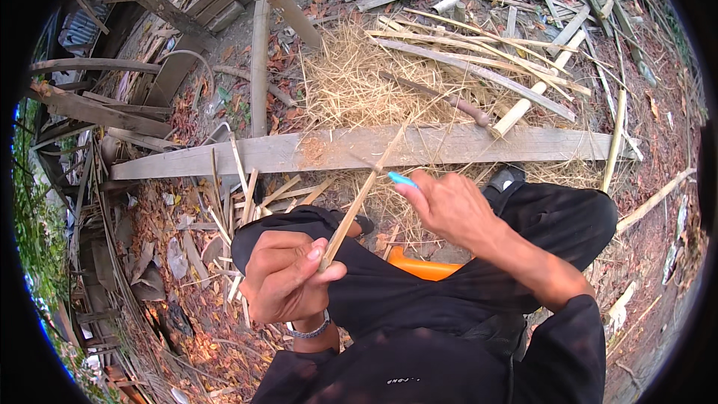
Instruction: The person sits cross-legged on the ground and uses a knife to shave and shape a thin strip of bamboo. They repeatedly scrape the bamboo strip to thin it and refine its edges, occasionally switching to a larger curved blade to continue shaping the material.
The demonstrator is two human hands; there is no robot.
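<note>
Left hand (284,277) clenches a thin bamboo strip (364,194) at its lower end, above the lap. Right hand (449,209) grips a blue-handled knife (402,179) (blade hidden) against it. Shaving appears underway; steady strokes needed. Beyond lies a plank (374,148).

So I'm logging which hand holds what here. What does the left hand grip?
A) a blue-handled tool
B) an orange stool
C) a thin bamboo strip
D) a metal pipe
C: the left hand pinches the lower end of a thin bamboo strip between thumb and fingers; the blue-handled tool sits in the right hand.
</note>
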